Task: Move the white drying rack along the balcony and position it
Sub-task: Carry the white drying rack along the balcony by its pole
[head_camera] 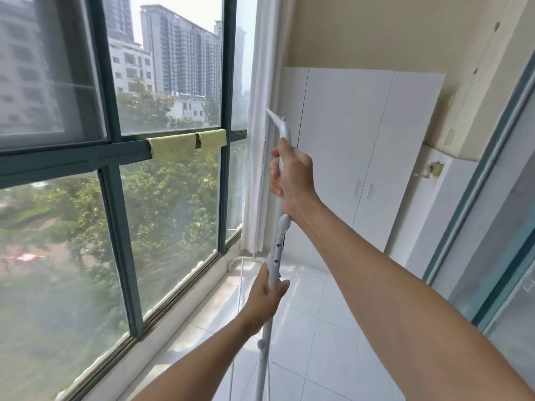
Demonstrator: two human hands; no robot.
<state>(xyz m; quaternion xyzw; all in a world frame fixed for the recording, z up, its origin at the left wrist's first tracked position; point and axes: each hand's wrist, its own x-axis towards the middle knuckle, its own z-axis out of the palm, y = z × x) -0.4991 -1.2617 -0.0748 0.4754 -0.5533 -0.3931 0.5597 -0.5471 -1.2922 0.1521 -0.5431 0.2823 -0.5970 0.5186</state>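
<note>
On the tiled balcony floor (312, 328), both hands' fingers grip the slim white drying rack (276, 244) upright.

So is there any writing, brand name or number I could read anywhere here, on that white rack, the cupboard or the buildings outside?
None can be read.
White drying rack, held by the left hand and right hand: plain, no label shows.
White cupboard: blank doors.
Green cloth on the window frame: no print.
Tower blocks outside: too far and hazy to show any sign.
</note>
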